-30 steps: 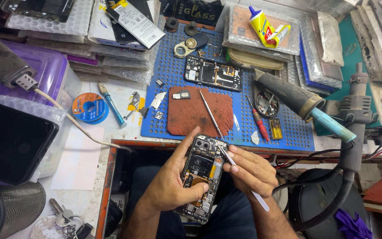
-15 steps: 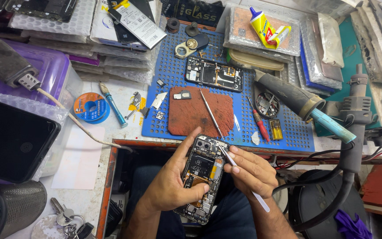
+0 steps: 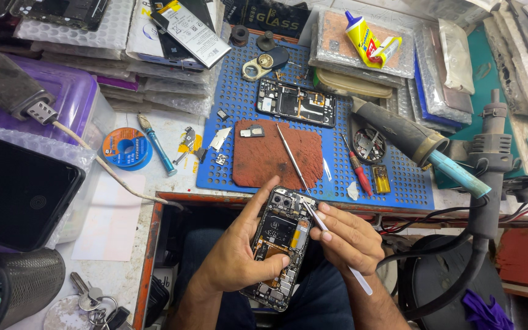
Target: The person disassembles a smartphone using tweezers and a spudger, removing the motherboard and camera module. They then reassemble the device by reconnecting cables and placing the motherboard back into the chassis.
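Phone [image 3: 281, 244] first: I see an opened smartphone with its back cover off, held over my lap just below the front edge of the bench [image 3: 154, 122]. Its long axis runs nearly upright in the view, tilted slightly, with the camera end pointing away from me toward the blue perforated mat [image 3: 392, 183] and the charging end pointing back at my body. My left hand [image 3: 236, 260] is wrapped around it from the left side, thumb pressed across the lower half of the exposed board and index finger stretched up along the left edge. My right hand [image 3: 348, 239] is closed in a pen grip on a thin white-handled tool [image 3: 331, 241]; its tip rests at the phone's top right corner, beside the camera module, and its handle slants down to the right past my wrist.

Fingers of the left hand behind the phone are hidden. The tool's middle is covered by my right fingers, and I cannot tell exactly what the tip touches. Small parts on the board are too fine to make out. On the mat lie a second opened phone [image 3: 296, 102] and a reddish-brown pad [image 3: 276, 156], well apart from my hands.
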